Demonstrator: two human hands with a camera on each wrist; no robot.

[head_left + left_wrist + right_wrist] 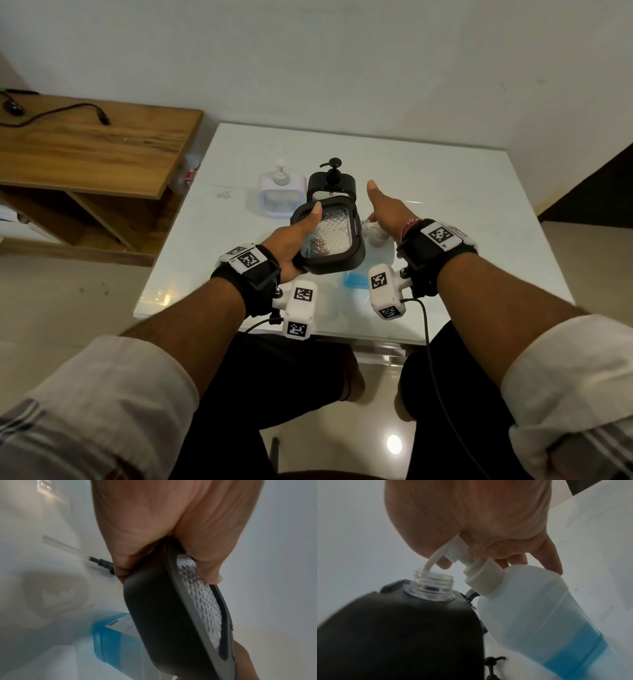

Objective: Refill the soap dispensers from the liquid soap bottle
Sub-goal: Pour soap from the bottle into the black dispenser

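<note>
My left hand (306, 236) grips a black soap dispenser (330, 240) with a clear patterned window and holds it tilted above the table; the left wrist view shows the thumb on that window (202, 601). Its pump is off, leaving a clear threaded neck (433, 584) bare. The liquid soap bottle (547, 615), white and part full of blue soap, stands just right of it. My right hand (383, 209) lies palm down on the bottle's white pump head (453, 547), fingers loose beside the bottle's shoulder. The pump nozzle (430, 563) points into the dispenser's neck.
A white dispenser (281, 195) and a second black dispenser (331, 183), both with pumps on, stand behind on the white glass table (445, 205). A black pump with a clear tube (101, 561) lies on the table. A wooden desk (85, 147) stands to the left.
</note>
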